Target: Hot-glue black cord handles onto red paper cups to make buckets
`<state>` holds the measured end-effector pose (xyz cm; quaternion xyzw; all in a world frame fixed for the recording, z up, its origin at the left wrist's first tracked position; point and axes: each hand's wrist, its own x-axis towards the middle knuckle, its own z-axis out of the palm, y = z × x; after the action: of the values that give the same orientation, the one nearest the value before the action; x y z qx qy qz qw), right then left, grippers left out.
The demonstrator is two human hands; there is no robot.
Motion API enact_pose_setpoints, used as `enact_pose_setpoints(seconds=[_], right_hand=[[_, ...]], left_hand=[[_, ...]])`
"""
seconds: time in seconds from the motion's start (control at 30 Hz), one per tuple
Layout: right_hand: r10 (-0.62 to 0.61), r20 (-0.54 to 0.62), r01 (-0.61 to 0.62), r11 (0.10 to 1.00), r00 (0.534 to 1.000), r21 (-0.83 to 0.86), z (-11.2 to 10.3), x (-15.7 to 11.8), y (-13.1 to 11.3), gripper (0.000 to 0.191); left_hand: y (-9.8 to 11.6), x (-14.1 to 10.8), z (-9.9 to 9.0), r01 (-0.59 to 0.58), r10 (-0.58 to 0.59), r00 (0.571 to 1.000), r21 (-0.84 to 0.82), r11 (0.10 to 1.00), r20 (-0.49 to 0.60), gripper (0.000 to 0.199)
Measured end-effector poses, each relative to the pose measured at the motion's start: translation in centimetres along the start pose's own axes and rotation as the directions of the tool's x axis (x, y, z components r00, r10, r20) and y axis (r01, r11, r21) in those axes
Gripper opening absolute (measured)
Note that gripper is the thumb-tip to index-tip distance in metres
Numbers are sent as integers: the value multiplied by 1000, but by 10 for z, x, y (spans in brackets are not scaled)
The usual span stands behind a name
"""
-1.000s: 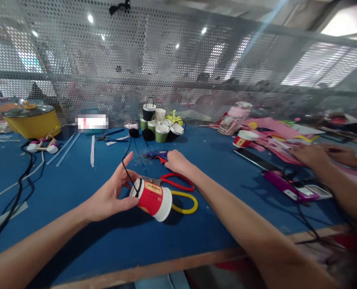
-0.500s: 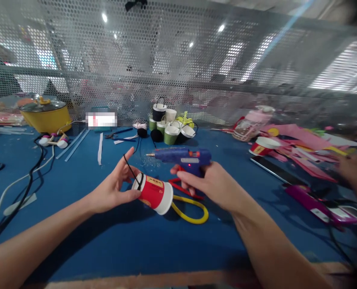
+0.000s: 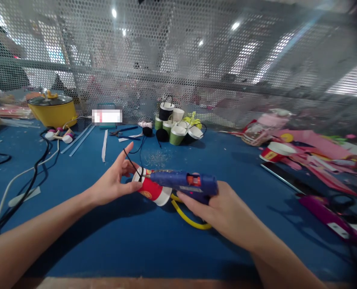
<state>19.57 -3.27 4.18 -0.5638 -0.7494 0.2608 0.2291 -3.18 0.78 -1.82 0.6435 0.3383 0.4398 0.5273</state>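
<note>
My left hand holds a red and white paper cup tipped on its side. A black cord runs from the cup's left end up to my raised index finger. My right hand grips a blue glue gun, whose nozzle points left at the cord on the cup's left end. The gun hides part of the cup. Beneath the gun and my right hand, a yellow loop lies partly hidden on the blue table.
Several small cups stand at the back beside black yarn balls. A yellow pot and cables are at left. To the right lie a phone, a purple power strip and pink scraps. Another person's hand shows at the right edge.
My right hand has brought the glue gun down, and its nozzle is now at the cup's corded end. My left hand keeps its hold. The view has shifted slightly.
</note>
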Motion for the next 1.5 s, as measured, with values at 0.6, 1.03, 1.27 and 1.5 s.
enact_pose_setpoints(seconds=[0.6,1.03,1.27,1.5], right_hand=[[-114,-1,113,987,994,-118,-2,-1,-3,21],[-96,22,97,993,995,-72,-3,0,-1,22],[-102,6,102,993,995,-57,-5,2,-1,22],[-116,-4,116,993,993,-34,-6,1,-1,18]], left_hand=[[-2,0,-1,-33,32,999,49,998,5,96],[2,0,-1,-41,39,998,69,997,41,97],[-3,-2,-3,-87,84,993,35,996,83,95],[-2,-1,-2,-87,84,993,28,996,85,94]])
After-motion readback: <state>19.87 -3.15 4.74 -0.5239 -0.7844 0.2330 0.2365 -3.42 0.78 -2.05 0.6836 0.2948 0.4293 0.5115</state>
